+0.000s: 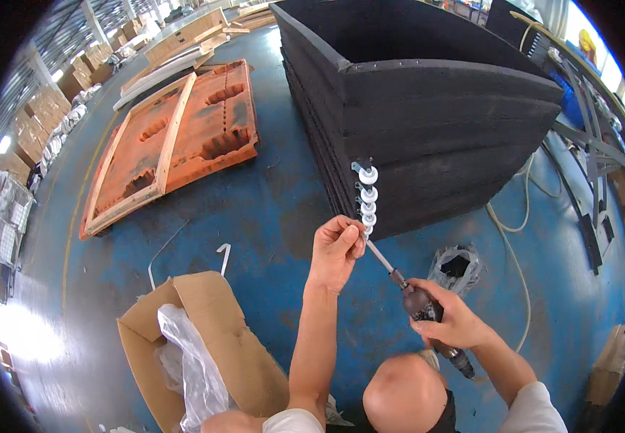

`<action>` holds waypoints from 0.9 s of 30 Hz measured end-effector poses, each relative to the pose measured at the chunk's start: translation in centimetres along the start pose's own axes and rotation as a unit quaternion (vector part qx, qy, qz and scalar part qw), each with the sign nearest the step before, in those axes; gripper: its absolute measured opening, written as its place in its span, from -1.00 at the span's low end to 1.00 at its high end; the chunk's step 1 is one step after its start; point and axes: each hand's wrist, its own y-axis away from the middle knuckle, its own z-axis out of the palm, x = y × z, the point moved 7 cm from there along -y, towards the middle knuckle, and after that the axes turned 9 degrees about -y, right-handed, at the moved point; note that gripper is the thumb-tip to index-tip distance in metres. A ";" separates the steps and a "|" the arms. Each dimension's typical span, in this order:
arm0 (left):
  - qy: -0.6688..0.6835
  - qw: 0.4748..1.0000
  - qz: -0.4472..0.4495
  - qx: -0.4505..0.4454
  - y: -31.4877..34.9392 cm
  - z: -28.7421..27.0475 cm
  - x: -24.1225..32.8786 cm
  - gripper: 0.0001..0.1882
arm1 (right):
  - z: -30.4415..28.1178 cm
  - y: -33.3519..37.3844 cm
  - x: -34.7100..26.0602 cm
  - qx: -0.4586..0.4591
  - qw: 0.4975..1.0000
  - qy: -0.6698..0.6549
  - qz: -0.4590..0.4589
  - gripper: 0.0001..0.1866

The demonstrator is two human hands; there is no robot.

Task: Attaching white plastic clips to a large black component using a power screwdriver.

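My right hand (453, 314) is wrapped round the dark body of a power screwdriver (426, 307). Its long silver bit slants up and left to the lower corner of a big black box (442, 108). At the bit's tip, my left hand (338, 249) is closed in a pinch; what sits between thumb and finger is too small to make out. Just above those fingers, several white caster wheels (369, 195) with metal brackets run in a column down the box's near corner. My fingers partly cover the lowest wheel.
An open cardboard box (215, 303) with clear plastic stands at the lower left. Beyond it lies an orange panel with a wooden frame (172, 144). A plastic bag (457, 268) and a pale hose (518, 267) lie on the blue floor at right, near a metal frame (594, 137).
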 end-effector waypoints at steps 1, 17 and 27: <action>0.030 1.000 -0.006 0.002 -0.1 0.0 -0.5 -0.88 | -0.2 -0.1 0.4 0.002 1.000 0.001 -0.001 -0.32; -0.282 0.942 0.087 0.158 -2.3 2.7 2.9 -0.78 | 2.6 -3.2 -0.9 0.051 0.959 -0.276 0.041 -0.34; -0.439 0.873 0.130 0.167 -3.6 3.4 5.0 -0.81 | 4.4 -5.0 -1.5 0.075 0.928 -0.364 0.026 -0.41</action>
